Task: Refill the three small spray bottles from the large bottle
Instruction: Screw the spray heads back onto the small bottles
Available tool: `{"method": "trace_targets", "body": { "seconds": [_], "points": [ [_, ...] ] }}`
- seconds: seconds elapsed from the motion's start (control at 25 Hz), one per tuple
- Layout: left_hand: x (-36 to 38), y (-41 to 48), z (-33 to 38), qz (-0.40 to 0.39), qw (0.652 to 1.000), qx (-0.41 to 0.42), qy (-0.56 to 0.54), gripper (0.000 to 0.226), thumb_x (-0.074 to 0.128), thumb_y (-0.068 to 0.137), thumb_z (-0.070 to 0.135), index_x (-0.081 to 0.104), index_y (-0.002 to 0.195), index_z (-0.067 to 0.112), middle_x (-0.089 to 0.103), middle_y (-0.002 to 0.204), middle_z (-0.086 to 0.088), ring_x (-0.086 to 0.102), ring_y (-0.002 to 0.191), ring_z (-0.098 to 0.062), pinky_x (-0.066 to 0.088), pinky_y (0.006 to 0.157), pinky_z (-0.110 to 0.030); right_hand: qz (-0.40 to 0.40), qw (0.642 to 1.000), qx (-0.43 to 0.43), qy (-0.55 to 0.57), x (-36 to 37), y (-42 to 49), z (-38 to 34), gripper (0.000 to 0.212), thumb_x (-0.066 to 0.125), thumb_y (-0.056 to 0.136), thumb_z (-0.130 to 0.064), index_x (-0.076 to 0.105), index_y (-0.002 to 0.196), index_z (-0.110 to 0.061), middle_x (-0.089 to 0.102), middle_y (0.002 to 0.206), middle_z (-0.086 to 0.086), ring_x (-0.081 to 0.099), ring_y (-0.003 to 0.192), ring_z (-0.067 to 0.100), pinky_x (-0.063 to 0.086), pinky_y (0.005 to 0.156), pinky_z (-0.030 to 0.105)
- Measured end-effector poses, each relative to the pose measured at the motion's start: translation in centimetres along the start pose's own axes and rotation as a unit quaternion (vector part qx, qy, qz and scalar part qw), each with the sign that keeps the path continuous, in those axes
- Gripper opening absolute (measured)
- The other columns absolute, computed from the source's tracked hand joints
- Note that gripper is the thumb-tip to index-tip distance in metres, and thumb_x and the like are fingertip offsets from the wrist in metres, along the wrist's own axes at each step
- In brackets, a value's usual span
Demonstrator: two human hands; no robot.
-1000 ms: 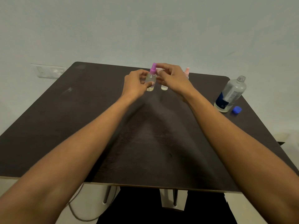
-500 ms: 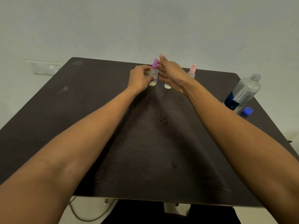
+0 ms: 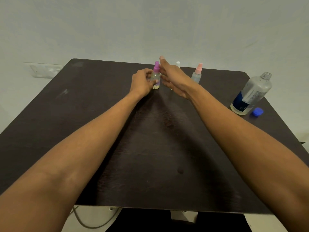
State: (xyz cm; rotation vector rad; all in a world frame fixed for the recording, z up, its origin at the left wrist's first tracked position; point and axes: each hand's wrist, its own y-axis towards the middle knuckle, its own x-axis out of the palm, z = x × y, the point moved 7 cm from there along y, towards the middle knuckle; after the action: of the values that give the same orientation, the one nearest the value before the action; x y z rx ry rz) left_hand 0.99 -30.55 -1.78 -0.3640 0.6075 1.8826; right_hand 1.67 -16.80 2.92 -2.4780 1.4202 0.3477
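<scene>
A small clear spray bottle with a purple top [image 3: 156,76] stands near the far edge of the dark table [image 3: 93,124]. My left hand [image 3: 143,82] grips its body from the left. My right hand [image 3: 173,77] is just to its right, fingers straight, holding nothing. Behind that hand, a second small bottle with a white top [image 3: 178,63] is mostly hidden. A third small bottle with a pink top [image 3: 197,74] stands further right. The large clear bottle with a blue label [image 3: 250,94] stands uncapped at the right edge.
A blue cap [image 3: 257,112] lies on the table beside the large bottle. A white wall socket plate [image 3: 44,69] sits on the wall at the left. A cable [image 3: 90,221] hangs below the table's near edge.
My right hand has let go of the purple spray top and opened its fingers. My left hand keeps hold of the bottle. The camera view has shifted, so the large bottle appears further right.
</scene>
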Motion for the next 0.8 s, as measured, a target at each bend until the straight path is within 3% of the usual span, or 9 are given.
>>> {"method": "trace_targets", "body": {
  "seconds": [0.12,0.2,0.32,0.4,0.6,0.72,0.8],
  "points": [
    [0.1,-0.1,0.0,-0.003,1.0,-0.008,0.004,0.044,0.081,0.091,0.016,0.067,0.132,0.011,0.074,0.121,-0.002,0.068,0.1,-0.007,0.053,0.095,-0.021,-0.002,1.0,-0.002,0.013,0.2,-0.1,0.1,0.065,0.028,0.113,-0.049,0.051,0.147,0.001,0.067,0.122,-0.007,0.067,0.082,0.0,0.052,0.07,0.01],
    [0.0,-0.2,-0.1,-0.004,1.0,-0.013,-0.001,0.052,0.083,0.09,0.017,0.064,0.137,0.009,0.073,0.127,-0.003,0.07,0.108,-0.01,0.053,0.099,-0.021,-0.006,1.0,-0.005,0.023,0.3,-0.5,0.1,0.061,0.03,0.113,-0.05,0.053,0.146,-0.005,0.069,0.112,-0.009,0.069,0.091,-0.001,0.053,0.087,0.015],
    [-0.6,-1.1,0.4,0.009,1.0,-0.012,0.0,0.069,0.087,0.086,0.023,0.056,0.146,0.01,0.069,0.137,-0.004,0.068,0.121,-0.014,0.054,0.106,-0.032,0.002,0.999,-0.035,0.013,-0.3,-2.0,-0.1,0.057,0.035,0.113,-0.049,0.048,0.154,-0.011,0.058,0.149,0.0,0.056,0.131,0.01,0.042,0.111,0.027],
    [-1.7,-2.3,1.6,0.042,0.999,0.009,0.005,0.066,0.085,0.087,0.03,0.057,0.144,0.015,0.068,0.136,0.0,0.068,0.118,-0.013,0.056,0.104,-0.034,0.02,0.998,-0.059,0.011,-1.4,-3.8,-0.4,0.054,0.041,0.112,-0.047,0.046,0.156,-0.016,0.049,0.159,0.002,0.048,0.14,0.013,0.04,0.119,0.033],
    [-4.0,-7.5,8.2,0.086,0.993,0.072,-0.046,0.039,0.079,0.092,0.034,0.064,0.126,0.026,0.068,0.123,0.012,0.069,0.106,-0.006,0.059,0.094,-0.027,0.117,0.984,-0.135,0.014,-7.2,-11.3,-0.9,0.038,0.059,0.106,-0.039,0.062,0.14,-0.022,0.067,0.135,-0.006,0.065,0.125,0.008,0.059,0.102,0.036],
    [-3.5,-11.9,12.7,0.061,0.99,0.095,-0.087,0.04,0.077,0.093,0.031,0.061,0.129,0.025,0.068,0.121,0.014,0.069,0.103,0.001,0.054,0.083,-0.009,0.186,0.966,-0.177,0.031,-10.9,-17.7,-0.2,0.031,0.063,0.105,-0.029,0.066,0.135,-0.021,0.071,0.129,-0.005,0.068,0.122,0.011,0.061,0.098,0.037],
    [-2.6,-15.0,15.0,0.04,0.986,0.117,-0.113,0.04,0.077,0.094,0.028,0.061,0.131,0.025,0.069,0.122,0.015,0.068,0.104,0.003,0.051,0.079,-0.005,0.233,0.952,-0.194,0.042,-12.7,-22.0,1.0,0.029,0.064,0.105,-0.023,0.067,0.134,-0.019,0.073,0.127,-0.004,0.069,0.121,0.012,0.061,0.097,0.035]
  ]
}}
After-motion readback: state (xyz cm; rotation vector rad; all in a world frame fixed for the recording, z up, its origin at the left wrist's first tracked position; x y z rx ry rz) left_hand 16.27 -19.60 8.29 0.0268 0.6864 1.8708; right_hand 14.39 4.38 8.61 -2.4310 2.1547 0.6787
